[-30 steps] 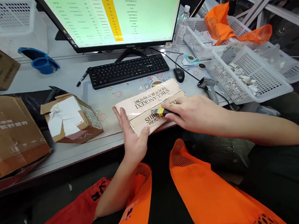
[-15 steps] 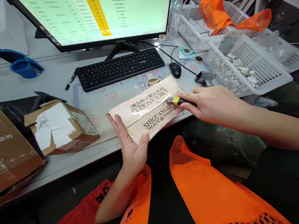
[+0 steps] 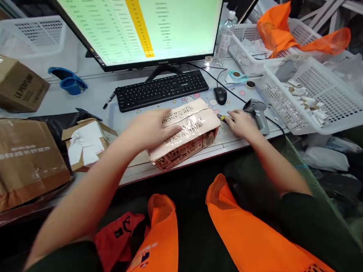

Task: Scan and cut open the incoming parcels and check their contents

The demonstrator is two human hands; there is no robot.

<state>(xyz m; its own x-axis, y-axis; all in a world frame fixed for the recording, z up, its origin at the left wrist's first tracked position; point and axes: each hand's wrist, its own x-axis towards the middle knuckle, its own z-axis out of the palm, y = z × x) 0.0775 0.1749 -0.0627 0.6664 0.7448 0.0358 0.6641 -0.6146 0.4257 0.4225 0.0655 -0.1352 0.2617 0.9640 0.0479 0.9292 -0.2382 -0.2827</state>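
Left hand [image 3: 155, 129] spread across cream oblong cardboard box [image 3: 199, 124]; right hand [image 3: 242, 124] at yellow cutter [image 3: 221, 117], grip unclear; white plastic basket [image 3: 341, 91] holds pale bits [image 3: 311, 103].

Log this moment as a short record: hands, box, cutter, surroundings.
Left hand: resting on top of the box
Right hand: at the yellow cutter, grip unclear
Box: pale printed top, on the desk
Cutter: right of the box, partly hidden by fingers
Behind box: keyboard, mouse
Far right: barcode scanner, white basket
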